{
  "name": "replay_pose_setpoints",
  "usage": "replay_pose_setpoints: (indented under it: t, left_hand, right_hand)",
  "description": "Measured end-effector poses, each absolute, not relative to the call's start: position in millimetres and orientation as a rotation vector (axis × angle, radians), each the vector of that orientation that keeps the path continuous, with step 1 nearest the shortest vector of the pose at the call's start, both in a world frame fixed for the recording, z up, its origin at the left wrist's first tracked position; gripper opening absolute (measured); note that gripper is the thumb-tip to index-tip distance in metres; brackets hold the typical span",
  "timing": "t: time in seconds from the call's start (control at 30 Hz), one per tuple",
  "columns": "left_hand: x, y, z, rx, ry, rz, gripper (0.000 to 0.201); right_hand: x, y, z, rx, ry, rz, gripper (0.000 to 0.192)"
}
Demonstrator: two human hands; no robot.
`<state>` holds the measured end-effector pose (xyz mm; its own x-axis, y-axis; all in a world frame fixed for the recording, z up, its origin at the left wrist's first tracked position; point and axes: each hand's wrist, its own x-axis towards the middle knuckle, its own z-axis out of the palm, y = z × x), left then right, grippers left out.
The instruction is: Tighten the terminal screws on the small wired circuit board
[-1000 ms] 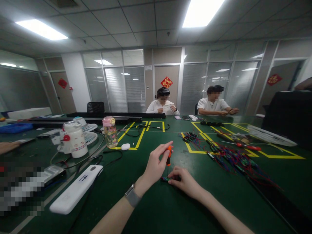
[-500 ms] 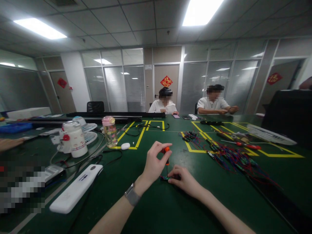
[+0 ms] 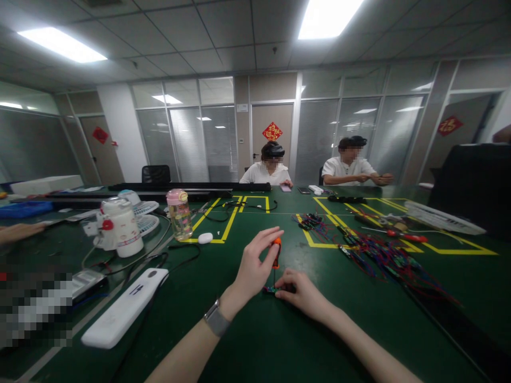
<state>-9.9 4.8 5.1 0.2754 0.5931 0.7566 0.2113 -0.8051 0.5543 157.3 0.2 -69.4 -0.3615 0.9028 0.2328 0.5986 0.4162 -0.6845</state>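
My left hand [image 3: 257,260] is closed round the orange and black handle of a screwdriver [image 3: 277,259], which stands upright. Its thin shaft points down at a small circuit board [image 3: 270,290] on the green table [image 3: 319,346]. With thumb and fingers, my right hand [image 3: 301,293] pinches the right end of that board and the lower end of the shaft is close beside the fingertips. Whether the tip sits in a screw is too small to make out. A watch is on my left wrist.
To the right lies a heap of wired circuit boards [image 3: 379,255], with a red-handled screwdriver [image 3: 407,236] behind it. A white numbered case [image 3: 125,308], a white jug [image 3: 123,229] and a pink-lidded bottle [image 3: 179,215] are on the left. Two people sit across the table; another person's hand [image 3: 22,232] shows far left.
My left fingers have shifted on the screwdriver handle and straightened slightly, with the thumb a little higher. My right hand and the board stay in place.
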Motion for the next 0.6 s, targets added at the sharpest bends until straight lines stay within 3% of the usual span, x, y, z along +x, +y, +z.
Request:
replay_pose_setpoints:
  t: [0.2,0.4,0.6]
  left_hand:
    - [-7.1,4.6,-0.6,2.221,0.85,1.669,0.019]
    - [-11.4,4.6,3.0,2.34,0.756,1.537,0.033]
    - [-13.3,7.3,4.1,2.219,0.878,1.641,0.018]
  right_hand:
    - [156.8,1.2,-69.3,-1.28,-2.085,0.647,0.01]
    - [157.7,1.2,-70.4,-1.264,-2.088,0.655,0.008]
    - [157.9,-1.1,-67.3,-1.276,-2.093,0.656,0.009]
